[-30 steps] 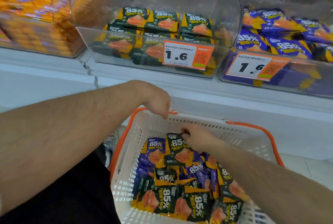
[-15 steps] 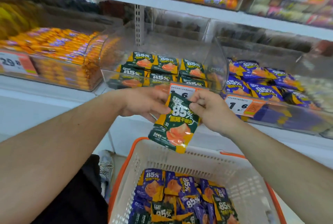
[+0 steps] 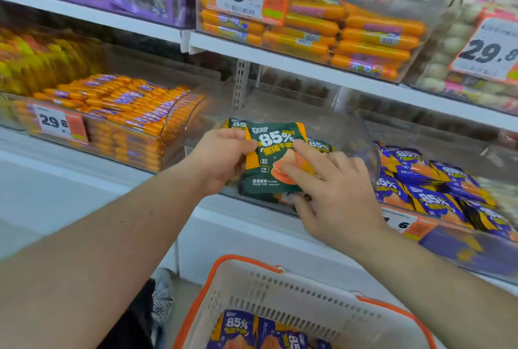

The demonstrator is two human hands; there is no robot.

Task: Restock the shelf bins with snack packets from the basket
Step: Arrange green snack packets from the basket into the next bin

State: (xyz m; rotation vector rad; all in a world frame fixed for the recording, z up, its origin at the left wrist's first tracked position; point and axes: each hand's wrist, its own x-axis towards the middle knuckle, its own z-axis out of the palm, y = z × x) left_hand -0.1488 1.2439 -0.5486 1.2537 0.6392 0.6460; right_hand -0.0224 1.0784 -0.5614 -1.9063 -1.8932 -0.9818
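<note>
green packet held at the clear bin's front edge
left hand point(image 3: 224, 156) gripped the dark green and orange foil snack packet point(image 3: 270, 158); right hand point(image 3: 333, 188) rested straight fingers point(image 3: 304, 152) on it. transparent plastic shelf bin point(image 3: 364, 135) was part-filled; white orange-rimmed basket point(image 3: 280, 287) held more.

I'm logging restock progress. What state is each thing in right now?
Green snack packet: upright, held at the middle bin's front.
Left hand: grips its left edge.
Right hand: fingers rest on its front.
Middle bin: partly filled with green packets.
Basket: holds purple packets.
</note>
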